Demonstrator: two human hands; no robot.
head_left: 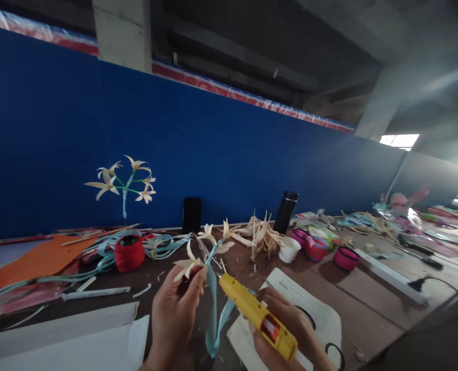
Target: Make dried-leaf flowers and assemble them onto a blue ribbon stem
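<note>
My left hand [178, 304] pinches a cream flower [190, 265] at the end of a small stem wrapped in light blue. More cream petals [225, 232] spread from the stem's top, and a blue ribbon [212, 314] hangs from it in a loop. My right hand [283, 319] is wrapped round a yellow glue gun [255, 312], whose tip points at the stem close to my left fingers. Behind, at the left, a finished-looking branch of cream flowers [125, 188] stands upright above a red holder [129, 253].
Dried husks [261, 237], a black bottle [286, 212], a white cup [289, 250] and pink rolls [345, 258] stand at the back. Paper [302, 299] lies under my right hand. White sheets [78, 337] and orange paper [39, 260] are at the left. A blue partition [213, 149] rises behind.
</note>
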